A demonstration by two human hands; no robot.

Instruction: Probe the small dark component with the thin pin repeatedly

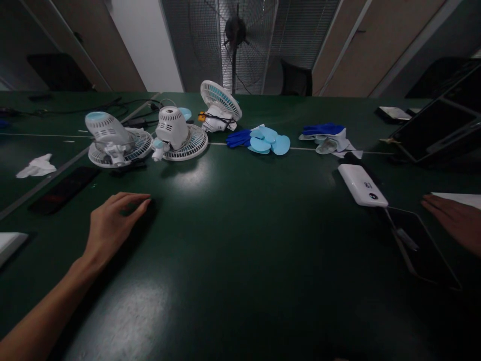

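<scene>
My left hand (112,223) rests over the dark green tabletop (240,240), thumb and fingertips brought together in a pinch. Whatever lies between the tips, if anything, is too small to make out. Beyond it stand two white fan heads, the left fan (112,133) and the middle fan (175,133), both lying on their grilles. A dark phone (63,189) is just left of my hand. At the bottom edge only a sliver of skin (340,359) shows, perhaps my right hand; its fingers are hidden.
A third fan (220,108), light-blue fan blades (268,141) and blue-and-white gloves (330,135) lie farther back. To the right are a white power bank (356,183), a dark tablet-like device (421,243) and another person's hand (456,220). Crumpled tissue (36,166) lies left.
</scene>
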